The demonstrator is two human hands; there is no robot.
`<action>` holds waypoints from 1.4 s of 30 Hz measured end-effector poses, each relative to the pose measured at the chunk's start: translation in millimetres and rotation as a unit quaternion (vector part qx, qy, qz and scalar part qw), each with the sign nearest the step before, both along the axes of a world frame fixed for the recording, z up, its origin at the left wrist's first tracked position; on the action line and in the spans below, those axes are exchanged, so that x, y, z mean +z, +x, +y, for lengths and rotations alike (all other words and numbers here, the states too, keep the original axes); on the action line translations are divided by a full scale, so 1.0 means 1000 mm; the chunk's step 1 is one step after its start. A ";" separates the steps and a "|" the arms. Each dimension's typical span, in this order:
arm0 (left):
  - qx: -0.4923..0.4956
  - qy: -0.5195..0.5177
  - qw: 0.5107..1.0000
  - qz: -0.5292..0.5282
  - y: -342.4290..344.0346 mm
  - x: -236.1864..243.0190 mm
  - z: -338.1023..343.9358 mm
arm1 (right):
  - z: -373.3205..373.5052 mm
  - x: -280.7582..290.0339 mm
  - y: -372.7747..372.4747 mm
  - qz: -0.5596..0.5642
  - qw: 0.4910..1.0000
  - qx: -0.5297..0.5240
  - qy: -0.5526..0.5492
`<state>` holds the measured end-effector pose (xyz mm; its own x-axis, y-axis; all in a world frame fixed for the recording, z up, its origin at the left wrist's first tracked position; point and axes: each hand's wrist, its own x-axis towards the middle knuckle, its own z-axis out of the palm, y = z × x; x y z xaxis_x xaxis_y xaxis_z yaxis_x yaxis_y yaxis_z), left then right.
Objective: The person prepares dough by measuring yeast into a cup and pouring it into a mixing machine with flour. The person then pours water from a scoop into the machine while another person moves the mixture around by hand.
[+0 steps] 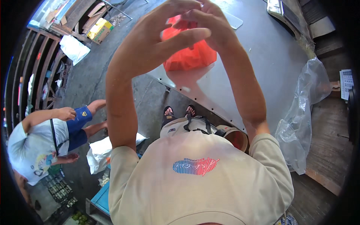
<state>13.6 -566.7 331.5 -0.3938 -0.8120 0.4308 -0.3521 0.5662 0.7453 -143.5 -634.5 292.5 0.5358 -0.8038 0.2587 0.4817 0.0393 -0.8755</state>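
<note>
My left hand (159,39) and my right hand (215,28) are raised close together at the top of the head view, in front of a red plastic bag (189,58) on a large grey sheet-topped table (273,67). The fingers of both are curled toward each other, the left thumb reaching across; whatever they grip at the fingertips is too hidden to make out. A pale translucent rectangular item (234,20) lies behind my right hand.
A scale (281,15) and clear plastic sheeting (300,116) are at the right. A bucket (236,138) stands beside my feet. Another person (45,142) is at the lower left, near white sacks (98,155). Further back are a yellow carton (100,30) and wooden slats (41,67).
</note>
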 end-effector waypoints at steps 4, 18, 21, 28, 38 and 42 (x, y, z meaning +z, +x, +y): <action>0.085 0.068 0.969 0.223 0.048 -0.058 0.024 | -0.026 -0.017 -0.025 -0.023 0.998 -0.050 -0.017; 0.609 0.445 0.544 0.368 0.102 -0.472 0.389 | -0.028 -0.021 -0.139 -0.069 0.988 -0.137 0.018; 0.614 0.497 0.486 0.374 0.093 -0.483 0.420 | -0.010 -0.015 -0.179 -0.047 0.986 -0.161 -0.001; 0.526 0.578 0.528 0.332 0.137 -0.474 0.434 | 0.024 -0.013 -0.213 -0.063 0.914 -0.391 0.084; 0.479 0.550 0.636 0.253 0.251 -0.485 0.521 | 0.063 -0.012 -0.200 0.151 0.872 -0.455 0.101; 0.454 0.626 0.610 0.173 0.267 -0.473 0.543 | 0.111 -0.011 -0.245 0.276 0.855 -0.431 0.080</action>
